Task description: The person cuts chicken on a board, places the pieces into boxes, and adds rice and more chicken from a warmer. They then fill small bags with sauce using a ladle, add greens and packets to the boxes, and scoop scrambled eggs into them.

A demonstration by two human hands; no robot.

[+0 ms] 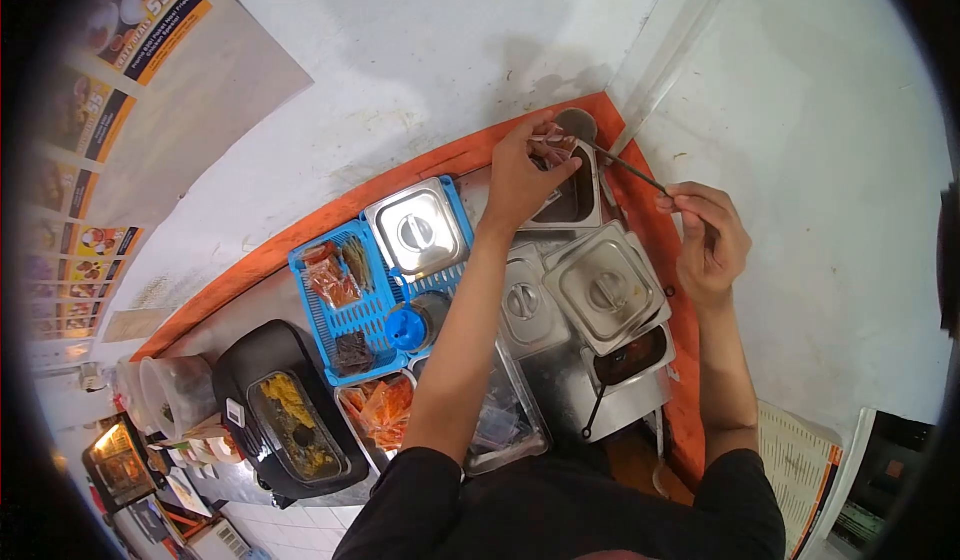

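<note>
left hand (522, 175) pinching clear plastic bag (553, 144), right hand (714, 245) gripping thin metal ladle (632, 171); left forearm (473, 325) blocks between blue plastic baskets (373, 312) and square lidded steel pans (607, 295).

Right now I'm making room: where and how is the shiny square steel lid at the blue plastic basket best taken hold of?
The steel lid is probably best pinched by its central handle, from above, on the side away from the left forearm. The handle lies mid-face, turned up and uncovered, while that forearm passes along the lid's other side.
</note>
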